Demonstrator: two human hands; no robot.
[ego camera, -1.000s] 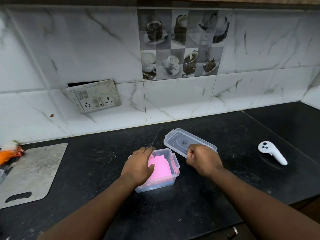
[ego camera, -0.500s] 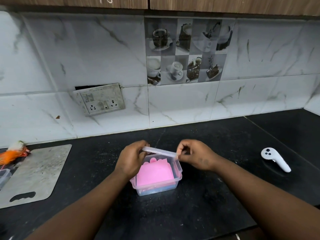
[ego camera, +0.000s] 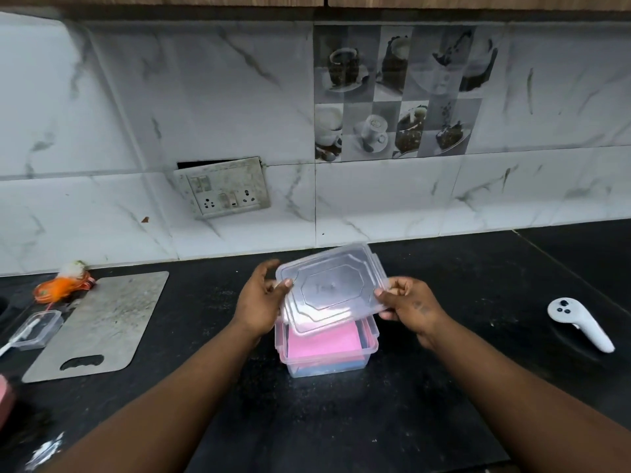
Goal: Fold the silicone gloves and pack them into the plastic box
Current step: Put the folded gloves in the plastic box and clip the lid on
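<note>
A clear plastic box [ego camera: 370,349] stands on the black counter in front of me. Folded pink silicone gloves [ego camera: 327,343] lie inside it, with something blue under them at the front. A clear lid [ego camera: 333,286] hovers tilted over the box's far half. My left hand [ego camera: 261,303] grips the lid's left edge. My right hand [ego camera: 409,303] pinches its right edge. The near part of the box stays uncovered.
A grey cutting board [ego camera: 99,324] lies at the left, with a small clear container [ego camera: 37,327] and an orange object [ego camera: 61,286] beside it. A white controller [ego camera: 577,322] rests at the right. A tiled wall with a socket plate [ego camera: 223,187] rises behind the counter.
The lid left the counter behind the box; both hands lifted it and now hold it flat-side up, tilted over the box. My left hand came off the gloves.
</note>
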